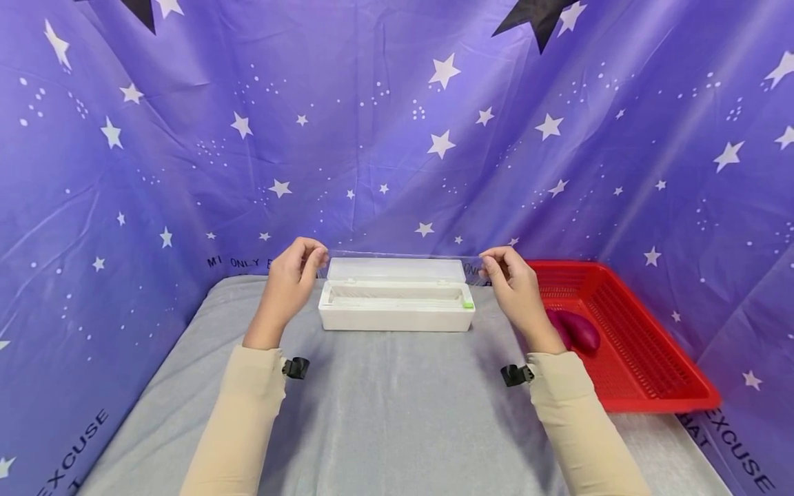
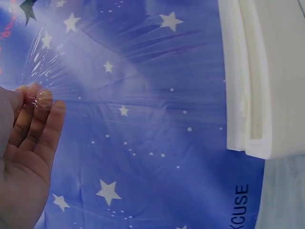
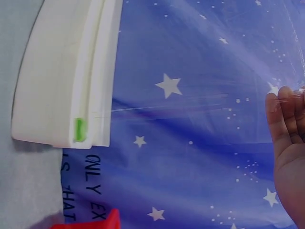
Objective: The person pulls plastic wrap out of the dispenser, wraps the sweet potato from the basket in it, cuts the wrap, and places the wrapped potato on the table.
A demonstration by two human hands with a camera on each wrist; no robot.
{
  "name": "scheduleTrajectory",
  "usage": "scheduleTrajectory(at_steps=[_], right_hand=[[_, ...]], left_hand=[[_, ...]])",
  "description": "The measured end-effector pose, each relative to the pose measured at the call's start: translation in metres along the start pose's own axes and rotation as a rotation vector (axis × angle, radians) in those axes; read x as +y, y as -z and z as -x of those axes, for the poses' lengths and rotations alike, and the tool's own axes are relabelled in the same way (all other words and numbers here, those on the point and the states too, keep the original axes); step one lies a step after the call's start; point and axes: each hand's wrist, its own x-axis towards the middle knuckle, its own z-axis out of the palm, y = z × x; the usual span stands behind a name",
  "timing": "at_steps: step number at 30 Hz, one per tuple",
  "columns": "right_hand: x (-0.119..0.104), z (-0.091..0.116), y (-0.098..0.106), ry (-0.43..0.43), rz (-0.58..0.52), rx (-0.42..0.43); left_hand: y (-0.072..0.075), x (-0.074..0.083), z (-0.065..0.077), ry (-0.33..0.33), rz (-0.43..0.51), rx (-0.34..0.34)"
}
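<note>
A clear sheet of cling film (image 1: 403, 255) stretches between the two raised hands. My left hand (image 1: 294, 279) pinches its left corner between thumb and fingers; in the left wrist view the film (image 2: 40, 64) gathers into creases there. The right hand (image 1: 516, 289) pinches the opposite corner, whose tip is partly cut off in the right wrist view. Between and below the hands sits a white cling film dispenser (image 1: 397, 319) with its translucent lid (image 1: 397, 270) raised. A small green slider (image 3: 80, 130) is at the dispenser's right end.
A red plastic basket (image 1: 657, 358) stands on the right, partly behind the right forearm. Inside lies a purple, smooth-skinned vegetable (image 1: 579, 332). Grey cloth (image 1: 397, 413) covers the table. Purple star-printed curtains (image 1: 372, 138) enclose the back and sides.
</note>
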Motion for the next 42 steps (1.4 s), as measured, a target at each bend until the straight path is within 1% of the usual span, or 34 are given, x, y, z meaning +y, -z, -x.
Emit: scheduleTrajectory(at_steps=[17,25,31,37,42], right_hand=[[-0.021,-0.009,0.010,0.096,0.016,0.071],[-0.031,-0.013,0.012,0.100,0.004,0.081],[-0.037,-0.013,0.012,0.116,0.009,0.118],[-0.038,-0.013,0.015,0.120,-0.007,0.114],[-0.035,-0.011,0.018,0.111,-0.028,0.107]], left_hand=[[0.014,0.018,-0.014,-0.076,-0.018,0.042],[0.020,0.025,-0.017,-0.063,-0.037,0.068],[0.023,0.031,-0.018,-0.082,-0.038,0.078],[0.025,0.035,-0.018,-0.086,-0.024,0.108],[0.029,0.040,-0.015,-0.070,0.022,0.086]])
